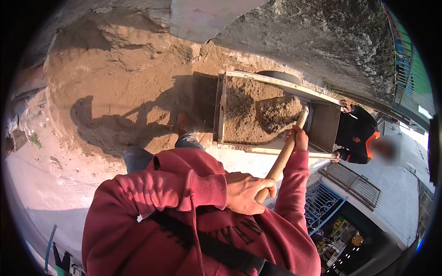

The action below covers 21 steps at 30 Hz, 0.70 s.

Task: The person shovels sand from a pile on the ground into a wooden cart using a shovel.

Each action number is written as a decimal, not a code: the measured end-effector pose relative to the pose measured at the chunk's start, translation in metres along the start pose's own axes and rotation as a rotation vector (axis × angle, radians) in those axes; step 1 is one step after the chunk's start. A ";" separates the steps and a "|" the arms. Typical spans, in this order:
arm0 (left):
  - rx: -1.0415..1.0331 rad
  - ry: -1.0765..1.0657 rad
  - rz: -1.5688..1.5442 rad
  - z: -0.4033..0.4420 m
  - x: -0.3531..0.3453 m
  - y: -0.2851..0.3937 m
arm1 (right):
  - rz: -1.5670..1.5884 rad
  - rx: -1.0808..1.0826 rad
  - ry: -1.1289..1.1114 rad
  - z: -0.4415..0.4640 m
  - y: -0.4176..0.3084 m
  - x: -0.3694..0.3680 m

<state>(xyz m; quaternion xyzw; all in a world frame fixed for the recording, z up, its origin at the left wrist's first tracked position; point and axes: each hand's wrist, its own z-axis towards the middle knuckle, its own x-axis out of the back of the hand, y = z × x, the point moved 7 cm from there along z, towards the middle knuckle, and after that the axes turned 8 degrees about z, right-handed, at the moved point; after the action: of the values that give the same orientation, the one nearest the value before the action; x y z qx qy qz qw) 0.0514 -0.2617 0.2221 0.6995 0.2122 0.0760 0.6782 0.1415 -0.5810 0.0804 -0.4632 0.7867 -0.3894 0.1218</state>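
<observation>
A shovel with a pale wooden handle [281, 162] runs slantwise in front of me. My left hand [251, 191] is closed round the end of the handle, close to my chest. Further along the handle, my right hand [298, 139] grips it nearer the blade. A heaped clump of damp, sandy soil [278, 112] lies at the blade end and hides most of the blade. The clump is over a box-shaped cart [324, 125] that holds loose sand [239, 110]. Whether blade and loose sand touch, I cannot tell.
A person in a dark top [354, 135] stands at the cart's far end, both hands at its handles. A dark wheel [276, 75] shows beside the cart. Sand [124, 60] is spread at left. A rough wall [317, 41] and blue metal railing [320, 204] flank the work.
</observation>
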 end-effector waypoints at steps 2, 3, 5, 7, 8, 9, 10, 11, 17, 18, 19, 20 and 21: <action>0.024 0.053 0.283 0.005 0.014 -0.051 | 0.066 0.173 0.177 0.012 0.003 0.030; 0.204 -0.093 0.307 0.009 0.022 -0.079 | 0.064 0.222 0.219 0.017 0.008 0.038; 0.348 -0.109 0.534 0.027 0.022 -0.151 | 0.057 0.311 0.360 0.024 0.016 0.052; 0.400 -0.014 0.678 0.052 0.013 -0.213 | -0.007 0.415 0.422 0.033 0.012 0.075; 0.367 0.088 0.724 0.068 0.001 -0.246 | -0.032 0.479 0.454 0.039 0.007 0.086; 0.367 0.063 0.727 0.075 0.001 -0.245 | -0.003 0.549 0.483 0.035 -0.006 0.088; 0.362 0.031 0.727 0.084 -0.002 -0.243 | 0.023 0.621 0.520 0.020 -0.027 0.089; 0.272 0.153 0.829 0.096 -0.012 -0.255 | 0.064 0.648 0.513 0.013 -0.040 0.088; 0.172 0.253 0.772 0.088 0.008 -0.214 | 0.223 0.763 0.324 -0.040 -0.089 0.003; 0.204 0.276 0.765 0.075 0.012 -0.226 | 0.217 0.745 0.269 -0.042 -0.083 -0.025; 0.168 0.397 0.713 0.056 0.020 -0.236 | 0.214 0.719 0.209 -0.038 -0.070 -0.056; 0.135 0.519 0.670 0.032 0.034 -0.241 | 0.217 0.688 0.165 -0.031 -0.051 -0.088; 0.237 0.550 0.613 0.007 0.046 -0.258 | 0.201 0.653 0.105 -0.025 -0.030 -0.124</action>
<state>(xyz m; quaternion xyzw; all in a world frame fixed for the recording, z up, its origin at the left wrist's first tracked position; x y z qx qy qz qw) 0.0453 -0.2524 -0.0395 0.7571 0.1746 0.4326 0.4573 0.2137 -0.4747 0.0979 -0.2993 0.6674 -0.6301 0.2607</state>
